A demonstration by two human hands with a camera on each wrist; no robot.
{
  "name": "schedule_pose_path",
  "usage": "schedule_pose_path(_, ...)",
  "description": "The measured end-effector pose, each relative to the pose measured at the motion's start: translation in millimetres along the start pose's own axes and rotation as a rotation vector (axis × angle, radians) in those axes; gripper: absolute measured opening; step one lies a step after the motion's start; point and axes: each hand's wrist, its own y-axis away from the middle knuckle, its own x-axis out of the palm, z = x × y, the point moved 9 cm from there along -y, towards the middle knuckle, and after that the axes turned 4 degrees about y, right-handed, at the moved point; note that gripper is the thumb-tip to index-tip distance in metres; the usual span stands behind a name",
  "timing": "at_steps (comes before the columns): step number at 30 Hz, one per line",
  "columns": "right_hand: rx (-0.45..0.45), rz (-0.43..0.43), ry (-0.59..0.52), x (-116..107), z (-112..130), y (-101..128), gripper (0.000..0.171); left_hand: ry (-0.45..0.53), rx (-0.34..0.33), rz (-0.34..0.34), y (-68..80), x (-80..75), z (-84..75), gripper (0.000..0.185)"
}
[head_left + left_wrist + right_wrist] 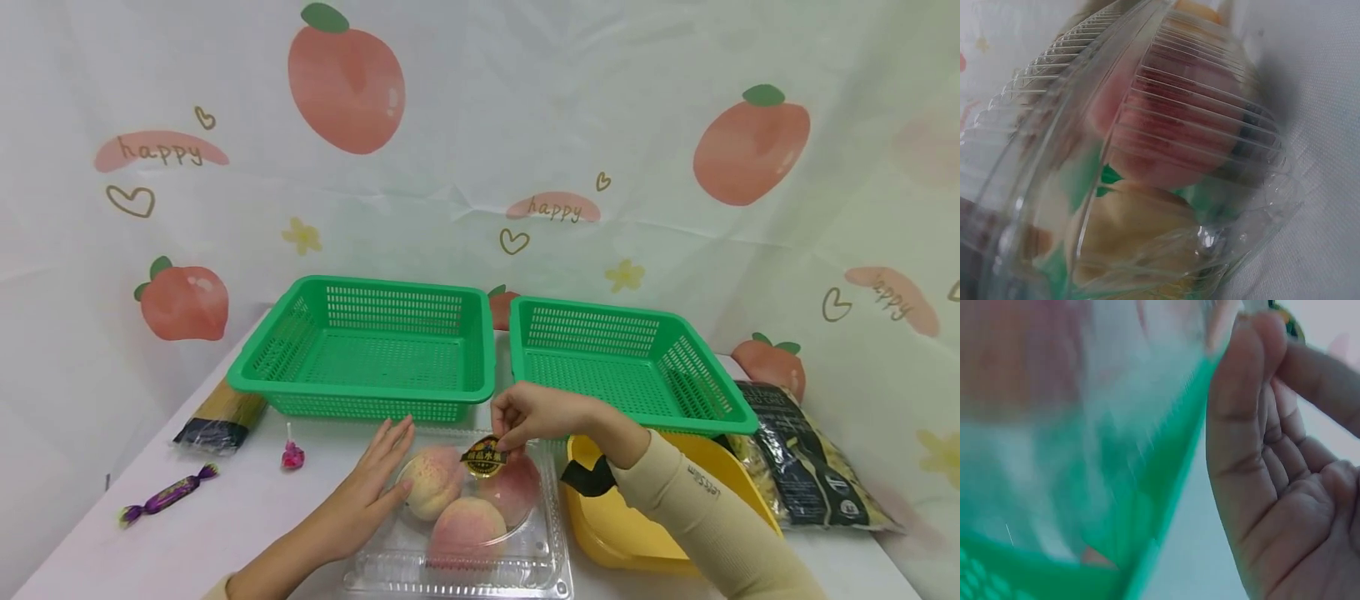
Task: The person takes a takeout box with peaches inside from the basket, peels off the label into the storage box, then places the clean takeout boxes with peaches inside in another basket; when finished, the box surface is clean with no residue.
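Observation:
A clear plastic clamshell box (457, 587) with three peaches (468, 533) inside stands at the front middle of the table. My left hand (367, 492) rests against the box's left side, its fingers stretched out. Above the lid, my right hand (536, 412) pinches the edge of a black-and-gold label (483, 457) between thumb and forefinger. In the right wrist view the label shows just past the fingertips. The left wrist view looks through the ribbed plastic wall at the fruit; the left hand's fingers are mostly hidden there.
Two green baskets (360, 393) (630, 417) stand behind the box. A yellow basin (600, 533) is on its right, partly under my right arm. A dark bag (810, 467) lies far right. A purple candy (168, 496), a lollipop (292, 456) and a noodle pack (221, 417) lie left.

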Motion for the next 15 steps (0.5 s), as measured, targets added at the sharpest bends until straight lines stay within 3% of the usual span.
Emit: schedule_pose_path(15, 0.056, -0.057, -0.077, -21, -37, 39, 0.014, 0.02, 0.004, 0.002, -0.9, 0.0, -0.9, 0.059)
